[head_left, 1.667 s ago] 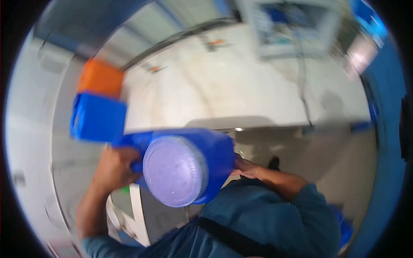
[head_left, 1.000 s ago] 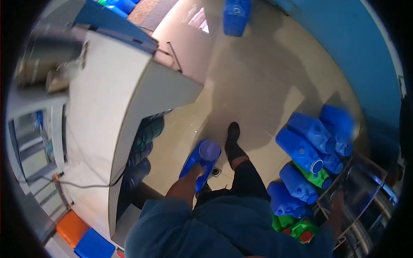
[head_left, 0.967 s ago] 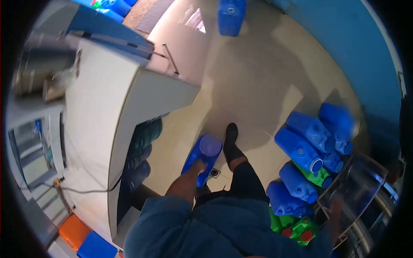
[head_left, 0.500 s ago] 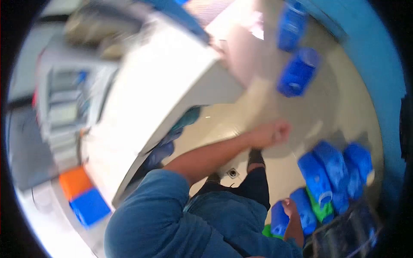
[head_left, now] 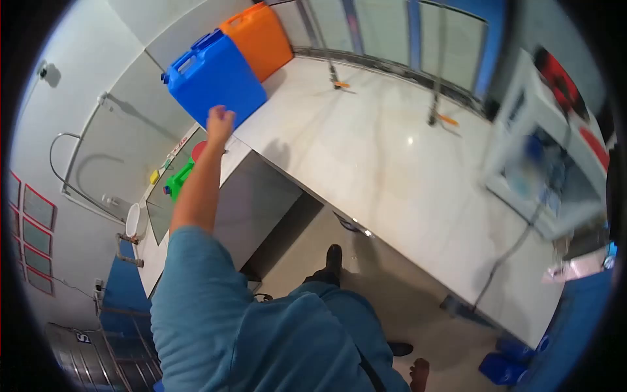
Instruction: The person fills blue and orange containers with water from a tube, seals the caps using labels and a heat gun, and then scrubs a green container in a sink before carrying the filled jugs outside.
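My left hand (head_left: 221,121) is stretched out in front of a blue jerrycan (head_left: 219,77), overlapping its lower edge in this view. Its fingers are loosely bent and apart, with nothing held. The blue jerrycan stands on the white counter (head_left: 366,157), its handle and cap towards the upper left. Right behind it is an orange jerrycan (head_left: 262,40). Low at the bottom edge, my right hand (head_left: 419,374) hangs beside my body, fingers loosely bent and nothing visible in it.
A green jug (head_left: 177,183) sits beyond my left forearm, near a sink with a white bowl (head_left: 134,221). Gas taps (head_left: 336,83) rise from the counter's back. A white cabinet (head_left: 555,157) with a cable stands at right. Blue cans (head_left: 503,369) lie on the floor, lower right.
My view has swung from the floor with its blue and green cans to the counter. My left arm now reaches towards the blue jerrycan. My right hand hangs away from the floor cans.
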